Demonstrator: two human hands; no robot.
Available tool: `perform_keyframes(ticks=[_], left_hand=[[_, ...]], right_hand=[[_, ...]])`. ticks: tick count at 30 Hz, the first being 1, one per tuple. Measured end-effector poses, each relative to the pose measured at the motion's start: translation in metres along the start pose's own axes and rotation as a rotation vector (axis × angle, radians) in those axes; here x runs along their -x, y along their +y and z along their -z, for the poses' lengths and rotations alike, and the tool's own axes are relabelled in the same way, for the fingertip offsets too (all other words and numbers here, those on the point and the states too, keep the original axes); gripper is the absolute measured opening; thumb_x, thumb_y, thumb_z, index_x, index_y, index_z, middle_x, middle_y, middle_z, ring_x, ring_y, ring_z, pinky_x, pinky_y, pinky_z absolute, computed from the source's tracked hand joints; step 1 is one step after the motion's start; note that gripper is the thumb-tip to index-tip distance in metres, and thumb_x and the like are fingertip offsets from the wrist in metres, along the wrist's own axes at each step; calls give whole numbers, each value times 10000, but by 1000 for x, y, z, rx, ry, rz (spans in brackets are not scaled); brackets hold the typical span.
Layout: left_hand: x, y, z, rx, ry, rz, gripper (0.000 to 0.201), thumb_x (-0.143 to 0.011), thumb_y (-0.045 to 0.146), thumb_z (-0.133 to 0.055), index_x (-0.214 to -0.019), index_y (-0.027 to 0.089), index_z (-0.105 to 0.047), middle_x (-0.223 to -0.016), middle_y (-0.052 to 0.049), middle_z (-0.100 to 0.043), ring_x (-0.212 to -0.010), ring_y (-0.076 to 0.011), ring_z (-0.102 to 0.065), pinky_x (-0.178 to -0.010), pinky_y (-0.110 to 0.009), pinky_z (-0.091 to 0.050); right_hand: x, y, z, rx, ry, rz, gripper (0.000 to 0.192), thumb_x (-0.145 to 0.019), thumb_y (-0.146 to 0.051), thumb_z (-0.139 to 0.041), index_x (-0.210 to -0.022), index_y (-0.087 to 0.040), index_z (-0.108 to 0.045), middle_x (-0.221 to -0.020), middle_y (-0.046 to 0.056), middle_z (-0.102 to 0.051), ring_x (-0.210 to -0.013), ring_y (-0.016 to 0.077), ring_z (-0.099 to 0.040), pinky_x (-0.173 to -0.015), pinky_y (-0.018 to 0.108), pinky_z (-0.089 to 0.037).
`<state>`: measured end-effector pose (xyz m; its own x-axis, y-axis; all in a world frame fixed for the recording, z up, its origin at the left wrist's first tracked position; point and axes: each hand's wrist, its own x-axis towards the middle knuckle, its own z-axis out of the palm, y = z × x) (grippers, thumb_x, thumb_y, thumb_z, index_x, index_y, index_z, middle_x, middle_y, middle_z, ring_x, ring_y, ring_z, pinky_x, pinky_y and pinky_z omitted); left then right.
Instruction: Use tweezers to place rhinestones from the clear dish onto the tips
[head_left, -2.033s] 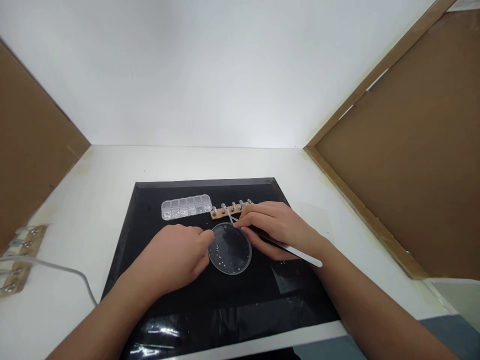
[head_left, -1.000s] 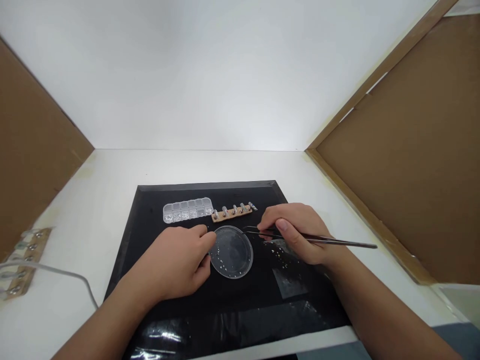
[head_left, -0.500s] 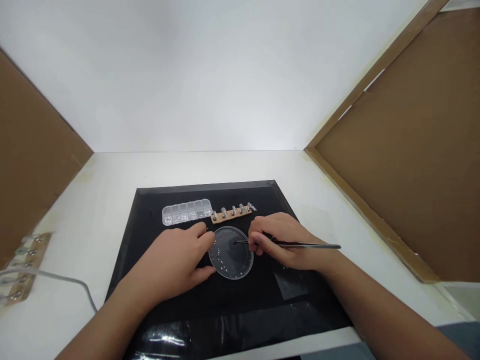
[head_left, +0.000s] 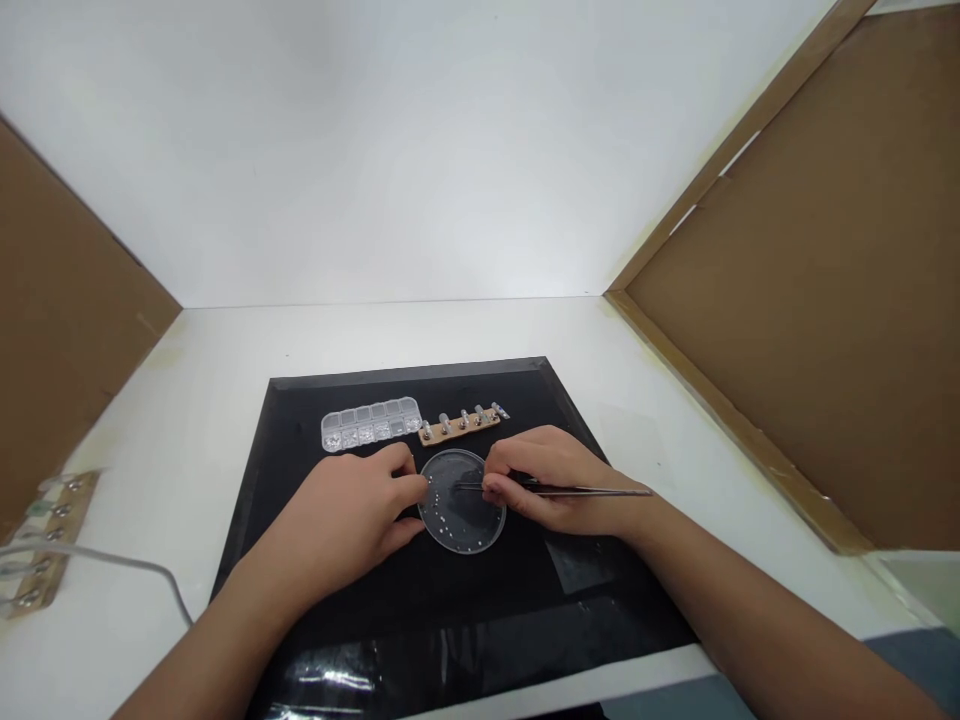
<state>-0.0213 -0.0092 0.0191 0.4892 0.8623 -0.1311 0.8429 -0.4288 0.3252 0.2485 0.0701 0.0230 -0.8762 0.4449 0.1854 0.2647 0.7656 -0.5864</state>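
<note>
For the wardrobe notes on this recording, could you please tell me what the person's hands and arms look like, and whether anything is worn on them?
Both arms are bare along all that shows, with no sleeve in view. The left hand and the right hand wear no gloves, and no ring, watch, bracelet or marking can be seen. The fingernails look short and plain, though they are small in this view.

Round clear dish (head_left: 461, 520): shallow, flat, holding scattered tiny beads; between the hands, left hand (head_left: 352, 515) touching its rim. Tweezers (head_left: 570, 490): slim metal, near level, pinched in right hand (head_left: 551, 480), tips over the dish.
</note>
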Motion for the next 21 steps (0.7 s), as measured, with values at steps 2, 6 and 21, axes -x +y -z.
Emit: perform_keyframes(ticks=[2, 6, 21], left_hand=[[1, -1, 0, 7, -2, -3, 132, -989, 316, -700, -1099, 287, -768, -1180, -18, -705, -821, -177, -733, -690, -300, -514], [2, -2, -1, 23, 22, -16, 147, -1000, 315, -690, -1111, 300, -786, -1172, -6, -726, -849, -187, -742, -711, -306, -529], [1, -4, -3, 5, 41, -28, 145, -1011, 329, -682, -1102, 300, -792, -1193, -1, -756, -865, -197, -756, -702, -296, -540]], right_hand=[[0, 0, -1, 5, -6, 5, 299, -1112, -308, -516, -858, -185, -614, -705, -9, -643, -601, 116, -536, -591, 259, -337], [-1, 0, -4, 20, -18, 36, 277, -1107, -303, -529, -869, -185, -604, -675, -31, -579, -583, 111, -486, -574, 255, -313], [-1, 2, -10, 24, 40, -21, 296, -1111, -299, -502, -853, -186, -592, -709, -11, -651, -597, 111, -526, -584, 257, -332]])
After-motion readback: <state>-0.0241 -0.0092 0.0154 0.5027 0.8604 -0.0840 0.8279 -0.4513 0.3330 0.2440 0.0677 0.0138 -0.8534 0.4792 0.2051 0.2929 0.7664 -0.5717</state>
